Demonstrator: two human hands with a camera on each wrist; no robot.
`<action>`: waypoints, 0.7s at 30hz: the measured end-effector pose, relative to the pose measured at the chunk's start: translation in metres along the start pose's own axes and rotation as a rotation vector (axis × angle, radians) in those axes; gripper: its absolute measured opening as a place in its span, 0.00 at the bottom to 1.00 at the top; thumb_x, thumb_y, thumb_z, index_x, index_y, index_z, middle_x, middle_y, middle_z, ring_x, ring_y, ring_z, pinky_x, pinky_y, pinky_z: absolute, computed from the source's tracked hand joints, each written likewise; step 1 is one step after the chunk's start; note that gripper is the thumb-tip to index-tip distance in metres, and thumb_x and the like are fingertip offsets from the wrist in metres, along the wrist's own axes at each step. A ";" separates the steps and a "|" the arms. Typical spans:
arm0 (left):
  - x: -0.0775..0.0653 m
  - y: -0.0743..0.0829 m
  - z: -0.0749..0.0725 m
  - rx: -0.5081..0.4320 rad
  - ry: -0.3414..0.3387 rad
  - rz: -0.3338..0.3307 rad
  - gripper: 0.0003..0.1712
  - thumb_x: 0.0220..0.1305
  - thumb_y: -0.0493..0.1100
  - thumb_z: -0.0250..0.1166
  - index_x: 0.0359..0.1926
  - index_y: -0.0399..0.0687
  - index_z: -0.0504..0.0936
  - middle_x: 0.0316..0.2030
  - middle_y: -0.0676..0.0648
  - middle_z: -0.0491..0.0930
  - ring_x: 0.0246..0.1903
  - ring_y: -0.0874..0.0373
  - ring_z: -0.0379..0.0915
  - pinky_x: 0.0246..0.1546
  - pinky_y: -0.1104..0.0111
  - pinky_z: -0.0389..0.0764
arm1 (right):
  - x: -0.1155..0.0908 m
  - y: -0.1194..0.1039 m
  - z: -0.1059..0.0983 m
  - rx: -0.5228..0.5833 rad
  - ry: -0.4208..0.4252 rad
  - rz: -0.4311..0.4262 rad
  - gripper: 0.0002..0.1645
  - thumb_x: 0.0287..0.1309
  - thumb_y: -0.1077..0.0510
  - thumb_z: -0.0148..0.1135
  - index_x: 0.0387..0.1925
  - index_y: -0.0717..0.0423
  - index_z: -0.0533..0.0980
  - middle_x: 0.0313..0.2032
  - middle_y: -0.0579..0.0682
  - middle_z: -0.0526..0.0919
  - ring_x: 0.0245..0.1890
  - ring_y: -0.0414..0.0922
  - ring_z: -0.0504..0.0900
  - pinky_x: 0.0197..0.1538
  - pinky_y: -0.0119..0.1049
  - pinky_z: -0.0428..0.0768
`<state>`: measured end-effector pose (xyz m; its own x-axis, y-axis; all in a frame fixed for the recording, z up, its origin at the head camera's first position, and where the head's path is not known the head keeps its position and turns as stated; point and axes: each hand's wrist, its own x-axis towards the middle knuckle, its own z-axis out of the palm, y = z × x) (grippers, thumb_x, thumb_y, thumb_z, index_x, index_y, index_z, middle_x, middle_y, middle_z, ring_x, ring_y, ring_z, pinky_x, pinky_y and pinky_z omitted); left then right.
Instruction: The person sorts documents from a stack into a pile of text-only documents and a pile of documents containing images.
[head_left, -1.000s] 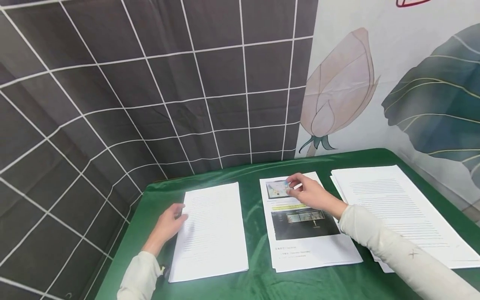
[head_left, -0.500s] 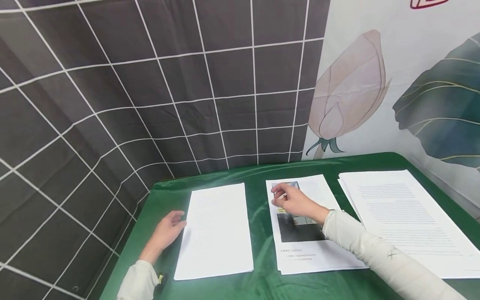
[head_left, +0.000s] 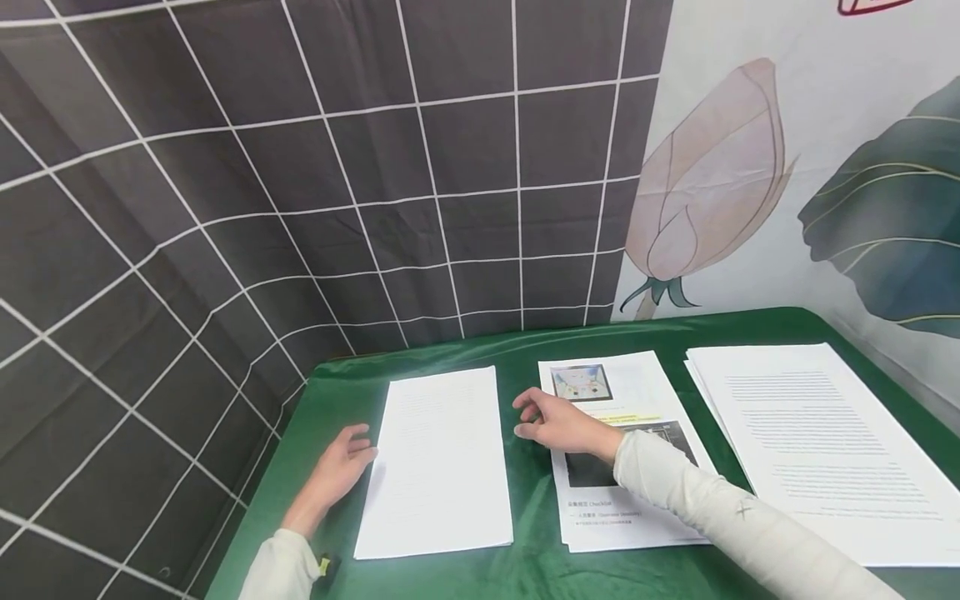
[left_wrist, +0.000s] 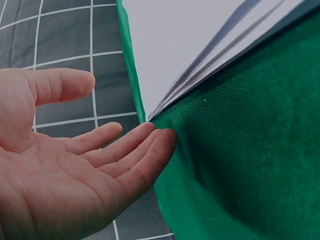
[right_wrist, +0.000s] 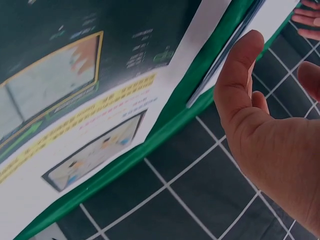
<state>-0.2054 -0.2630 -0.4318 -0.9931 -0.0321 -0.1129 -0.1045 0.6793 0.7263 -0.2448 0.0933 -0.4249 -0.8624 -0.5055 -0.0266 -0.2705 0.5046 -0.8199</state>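
Here's the plain stack (head_left: 438,467), lying left of the illustrated stack (head_left: 633,396), a strip of green cloth (head_left: 536,517) between! The left hand (head_left: 337,468) is nearer, right up at the plain stack's outer long edge, the one away from the illustrated stack; touching or not, I can't tell. Paper sits right of those fingers, long axis running away from the person. The right hand (head_left: 558,423) hangs by the illustrated stack's left edge. Both hands have loosely bent fingers, thumbs apart, nothing held. White sheets, faint printed lines, edges showing in layers!
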 end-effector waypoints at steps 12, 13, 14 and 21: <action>-0.001 -0.002 0.002 0.007 -0.001 0.008 0.27 0.66 0.40 0.56 0.63 0.32 0.64 0.56 0.27 0.70 0.57 0.34 0.68 0.55 0.47 0.70 | 0.009 -0.002 0.017 0.006 -0.027 0.006 0.23 0.59 0.58 0.60 0.54 0.62 0.68 0.41 0.53 0.76 0.29 0.41 0.76 0.32 0.36 0.75; -0.002 -0.001 0.002 0.008 -0.002 0.007 0.27 0.66 0.40 0.56 0.63 0.32 0.64 0.57 0.27 0.70 0.57 0.34 0.68 0.56 0.47 0.70 | 0.009 -0.002 0.018 0.009 -0.028 0.011 0.23 0.59 0.58 0.60 0.54 0.62 0.69 0.41 0.53 0.76 0.28 0.41 0.75 0.32 0.36 0.74; -0.002 -0.001 0.003 0.009 -0.004 0.007 0.27 0.66 0.40 0.56 0.63 0.32 0.64 0.57 0.27 0.70 0.57 0.34 0.67 0.56 0.47 0.70 | 0.009 -0.003 0.019 0.010 -0.029 0.017 0.23 0.59 0.58 0.60 0.54 0.62 0.69 0.41 0.53 0.76 0.28 0.41 0.75 0.32 0.36 0.74; -0.003 0.001 0.004 0.026 0.007 -0.003 0.26 0.66 0.40 0.56 0.62 0.32 0.65 0.57 0.26 0.69 0.57 0.34 0.67 0.55 0.47 0.70 | 0.007 0.000 0.026 0.003 -0.052 0.050 0.23 0.60 0.57 0.59 0.56 0.61 0.69 0.41 0.51 0.76 0.29 0.41 0.76 0.33 0.35 0.74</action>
<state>-0.2019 -0.2595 -0.4332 -0.9932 -0.0390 -0.1101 -0.1059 0.6981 0.7081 -0.2400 0.0716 -0.4394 -0.8514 -0.5155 -0.0969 -0.2265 0.5280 -0.8185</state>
